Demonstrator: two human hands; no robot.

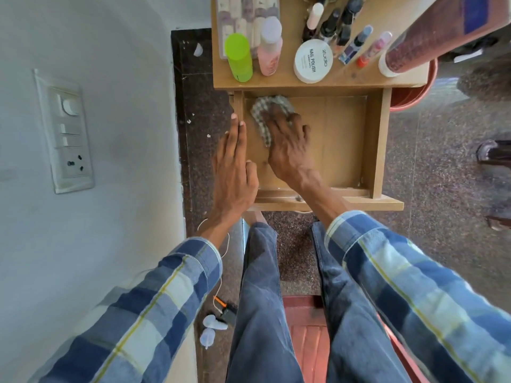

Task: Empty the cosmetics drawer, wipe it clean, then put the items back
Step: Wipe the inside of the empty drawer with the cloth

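The wooden drawer (345,139) is pulled out, its floor bare to the right of the right hand (287,145). A checked cloth (260,111) lies crumpled in the far-left corner, pressed under that hand's fingers; the left hand (235,167) lies alongside. Beyond both hands stand a green bottle (238,57), a pink bottle (269,48), a white jar (313,61) marked NAIL POLISH, and small polish bottles (330,23).

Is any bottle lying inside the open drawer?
No, the drawer holds only the checked cloth under the right hand; the bottles stand on the tabletop.

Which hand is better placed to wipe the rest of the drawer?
Right hand: it presses the cloth inside the drawer. The left hand lies along its left wall, holding nothing.
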